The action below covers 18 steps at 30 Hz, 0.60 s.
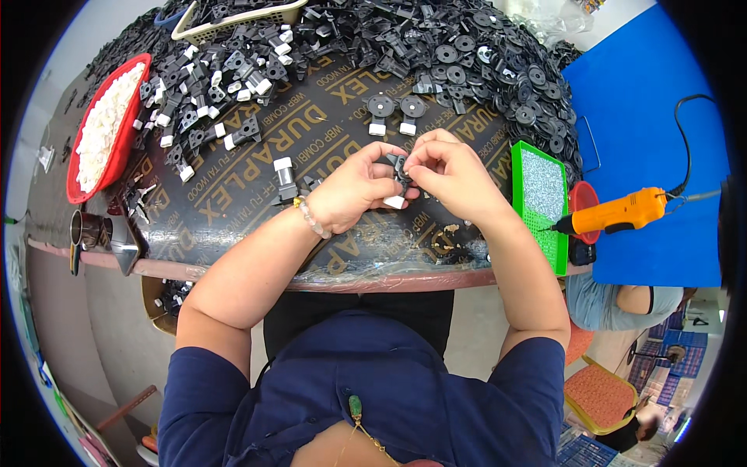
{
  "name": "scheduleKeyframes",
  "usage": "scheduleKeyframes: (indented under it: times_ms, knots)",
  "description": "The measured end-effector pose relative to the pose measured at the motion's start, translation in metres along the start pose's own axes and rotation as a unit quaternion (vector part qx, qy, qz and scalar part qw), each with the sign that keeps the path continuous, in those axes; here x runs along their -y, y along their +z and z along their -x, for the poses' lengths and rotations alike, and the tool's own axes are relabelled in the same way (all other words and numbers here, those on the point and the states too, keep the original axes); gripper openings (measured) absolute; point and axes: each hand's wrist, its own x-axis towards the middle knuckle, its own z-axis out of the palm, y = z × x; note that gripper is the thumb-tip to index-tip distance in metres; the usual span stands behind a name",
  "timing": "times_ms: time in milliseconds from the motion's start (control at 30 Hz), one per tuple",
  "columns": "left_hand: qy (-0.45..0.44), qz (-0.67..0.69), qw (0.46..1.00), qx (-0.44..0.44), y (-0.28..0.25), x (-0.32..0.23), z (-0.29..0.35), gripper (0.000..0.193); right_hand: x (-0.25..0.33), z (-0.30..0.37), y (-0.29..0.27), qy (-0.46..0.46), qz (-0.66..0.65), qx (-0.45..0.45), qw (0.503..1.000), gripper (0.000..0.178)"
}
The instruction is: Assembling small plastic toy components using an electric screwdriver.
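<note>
Black plastic part with a white end (398, 173) is in front of me, held just above the near side of the table (311, 253). My left hand (354, 187) grasps it between thumb and fingers, white end pointing down toward me. My right hand (454, 173) has its fingertips bunched against the part's right side; what lies between them is hidden, so I cannot tell what they grasp. Two similar parts (381, 107) lie side by side just beyond my hands, and a white-capped black piece (285, 183) is near my left wrist. To my left, a red basket (87, 194) holds white pieces (109, 128); to my right, an orange power screwdriver (622, 213) reaches over a green tray (562, 261) of small silvery pieces (542, 180). Black parts (443, 54) are heaped beyond.
</note>
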Motion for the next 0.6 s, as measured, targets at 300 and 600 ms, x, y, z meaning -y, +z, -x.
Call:
scheduleKeyframes:
  times_ms: [300,600]
  knots:
    - [-0.011,0.066,0.997,-0.026,-0.001,-0.006,-0.001,0.043,-0.074,-0.097,-0.083,0.000,0.241,-0.245,0.939,0.023]
    - [-0.004,0.047,0.995,-0.085,-0.007,-0.008,-0.004,0.027,-0.118,-0.139,-0.091,-0.096,0.454,-0.216,0.859,0.037]
